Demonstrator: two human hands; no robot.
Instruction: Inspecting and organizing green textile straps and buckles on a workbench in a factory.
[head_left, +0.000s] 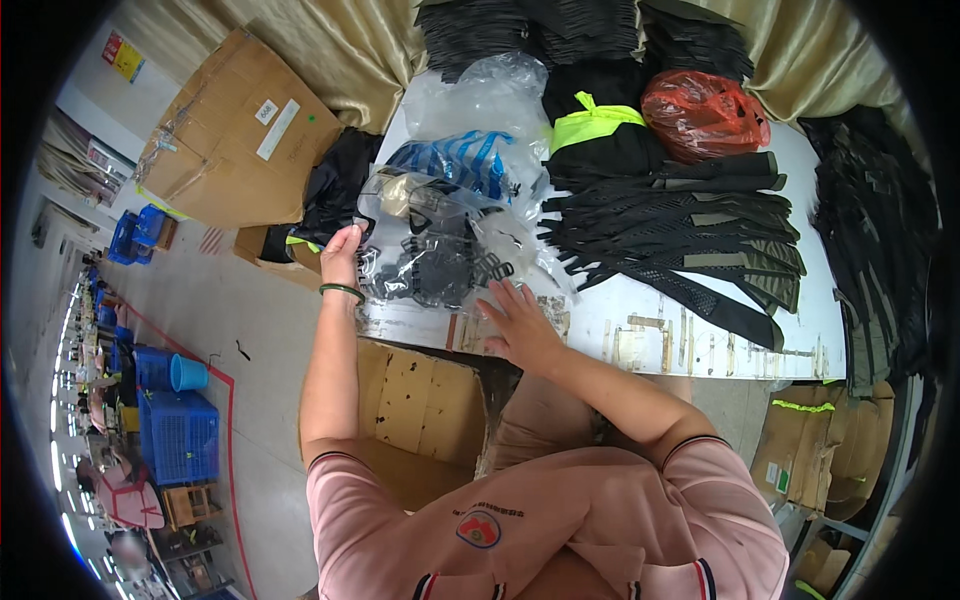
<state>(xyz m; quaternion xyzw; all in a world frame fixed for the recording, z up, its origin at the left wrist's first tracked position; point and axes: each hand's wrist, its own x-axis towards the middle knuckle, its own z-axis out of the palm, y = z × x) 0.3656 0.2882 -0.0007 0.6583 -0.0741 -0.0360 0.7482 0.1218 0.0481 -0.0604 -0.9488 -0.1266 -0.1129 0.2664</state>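
Note:
A clear plastic bag (440,245) with black plastic buckles in it lies at the near left of the white table (585,345). My left hand (343,252), with a green bangle at the wrist, is closed on the bag's left edge, thumb on top. At the bag's lower right corner is my right hand (522,325), fingers spread and nothing held. Whether its fingertips touch the plastic I cannot tell. Just behind the bag lies a blue-striped plastic bag (460,160).
Black mesh strips (670,225) fan out on the right, below a red plastic bag (700,112). Stacked black pieces (530,35) line the back. A large carton (235,130) stands at the left; another open carton (420,395) is under the table edge. Blue crates (180,435) stand on the floor.

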